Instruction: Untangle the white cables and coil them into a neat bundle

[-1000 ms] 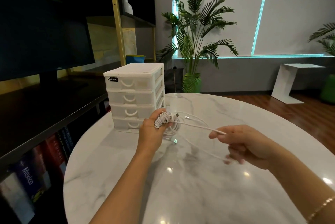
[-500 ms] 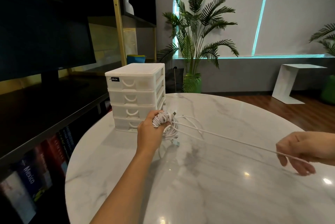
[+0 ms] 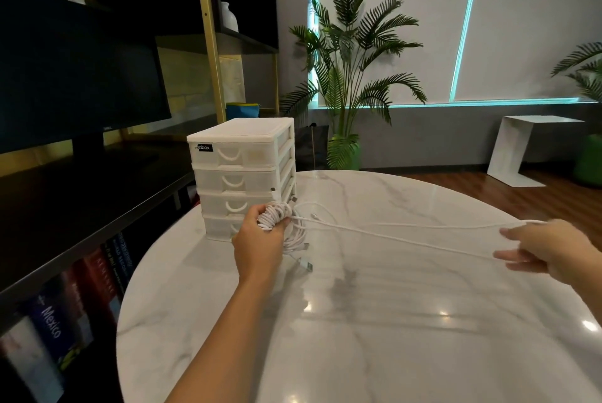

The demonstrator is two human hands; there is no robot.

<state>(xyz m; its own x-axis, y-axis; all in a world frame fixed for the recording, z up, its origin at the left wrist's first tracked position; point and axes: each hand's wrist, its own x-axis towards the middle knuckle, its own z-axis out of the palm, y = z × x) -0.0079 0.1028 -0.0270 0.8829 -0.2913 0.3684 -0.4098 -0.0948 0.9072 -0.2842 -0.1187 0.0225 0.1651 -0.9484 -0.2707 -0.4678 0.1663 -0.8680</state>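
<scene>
My left hand point(image 3: 259, 248) is closed around a wound bundle of white cables point(image 3: 273, 215), held above the marble table just in front of the drawer unit. Loose loops and plug ends hang below the bundle, one connector point(image 3: 306, 266) dangling near the tabletop. Two long white cable strands point(image 3: 404, 232) stretch taut from the bundle to the right. My right hand point(image 3: 550, 248) holds their far end at the right side of the view, fingers partly spread with the strands running through them.
A white four-drawer plastic organiser point(image 3: 242, 174) stands at the table's far left edge, right behind the bundle. The round marble table point(image 3: 374, 321) spreads below both hands. A dark shelf with a monitor and books runs along the left; a potted palm point(image 3: 348, 76) stands behind.
My right hand has pulled the cable strand out to the right, drawing it long and taut. The left hand has stayed near the drawers with the bundle.
</scene>
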